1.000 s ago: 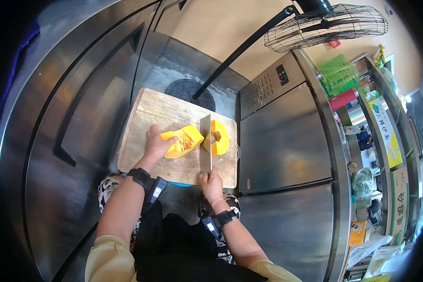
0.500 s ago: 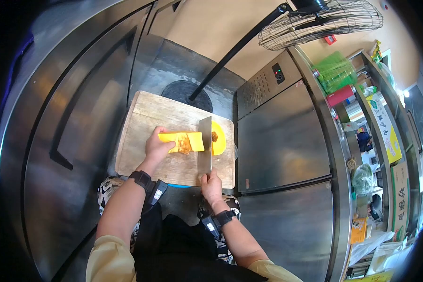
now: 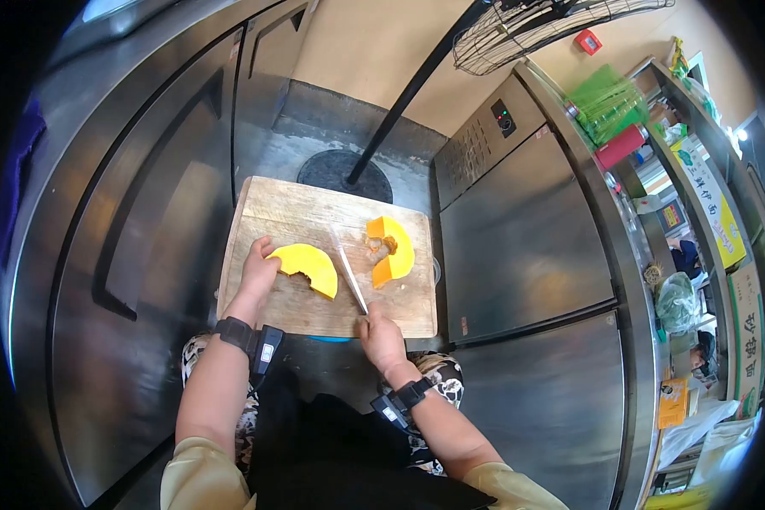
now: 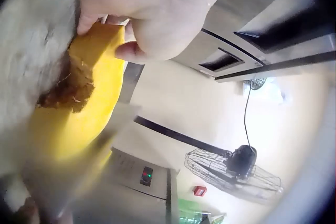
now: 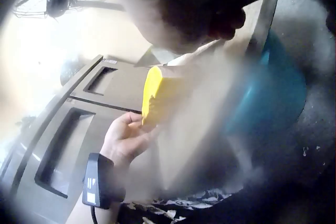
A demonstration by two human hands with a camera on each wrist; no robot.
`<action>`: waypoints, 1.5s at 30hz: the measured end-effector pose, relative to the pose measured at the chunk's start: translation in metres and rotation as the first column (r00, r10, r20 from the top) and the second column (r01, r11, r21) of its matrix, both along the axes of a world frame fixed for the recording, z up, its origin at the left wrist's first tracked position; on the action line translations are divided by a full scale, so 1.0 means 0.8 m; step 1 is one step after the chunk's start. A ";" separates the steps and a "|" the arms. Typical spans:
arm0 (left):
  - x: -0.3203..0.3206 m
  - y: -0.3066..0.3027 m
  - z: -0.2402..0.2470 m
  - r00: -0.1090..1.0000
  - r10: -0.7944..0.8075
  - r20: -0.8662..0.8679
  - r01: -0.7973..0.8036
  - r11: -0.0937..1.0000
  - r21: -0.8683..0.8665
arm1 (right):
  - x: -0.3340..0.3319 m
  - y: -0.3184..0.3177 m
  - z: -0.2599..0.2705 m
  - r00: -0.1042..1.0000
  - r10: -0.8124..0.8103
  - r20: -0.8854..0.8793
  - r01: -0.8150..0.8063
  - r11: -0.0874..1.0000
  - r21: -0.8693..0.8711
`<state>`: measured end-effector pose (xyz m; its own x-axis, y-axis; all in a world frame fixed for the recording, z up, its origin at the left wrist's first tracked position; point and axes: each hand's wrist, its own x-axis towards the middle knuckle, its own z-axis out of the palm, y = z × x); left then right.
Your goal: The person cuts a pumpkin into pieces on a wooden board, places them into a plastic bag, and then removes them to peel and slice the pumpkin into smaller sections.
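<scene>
The left hand (image 3: pixel 258 270) pinches one end of a curved yellow pumpkin piece (image 3: pixel 311 265) on the left part of the wooden cutting board (image 3: pixel 272 204); thumb and fingers on that end show in the left wrist view (image 4: pixel 142 14). A wide-bladed knife (image 3: pixel 348 270) is gripped by the right hand (image 3: pixel 384 342) at the board's near edge, its blade between the two pumpkin pieces. Right of the blade lies a second curved piece (image 3: pixel 404 251) with brownish pulp in its hollow. The knife handle is hidden in the fist.
Beyond the board stands a fan's round base (image 3: pixel 344 172) with its pole. Steel cabinets flank both sides, the left one (image 3: pixel 144 212) and the right one (image 3: pixel 527 255). Under the board is a blue container (image 5: pixel 278 92). Shelves with packages line the far right.
The left-hand piece has turned from inner face up to lying as an arc, its hollow toward the body. The knife has tilted, its tip swinging left, away from the right piece.
</scene>
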<state>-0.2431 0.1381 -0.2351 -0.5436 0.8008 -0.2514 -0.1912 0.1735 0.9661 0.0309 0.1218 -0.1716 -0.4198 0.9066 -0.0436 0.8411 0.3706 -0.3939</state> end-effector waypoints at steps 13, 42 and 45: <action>0.053 0.015 0.036 0.944 -0.319 0.081 0.303 0.940 0.158 | 0.062 -0.075 0.053 0.998 0.007 -0.067 -0.028 0.951 -0.309; 0.102 -0.007 0.116 0.530 -0.471 -0.705 0.464 0.857 -0.224 | 0.051 0.032 0.114 0.965 0.148 -0.216 -0.211 0.929 -0.305; 0.092 -0.014 0.114 0.501 -0.517 -0.694 0.487 0.831 -0.267 | 0.046 0.038 0.122 0.940 0.293 -0.176 -0.325 0.926 -0.192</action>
<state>-0.1694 0.1271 -0.1440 -0.0620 0.9981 -0.0046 0.6795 0.0456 0.7322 0.0676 0.1525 -0.0742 -0.6937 0.7061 -0.1423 0.6281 0.4963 -0.5993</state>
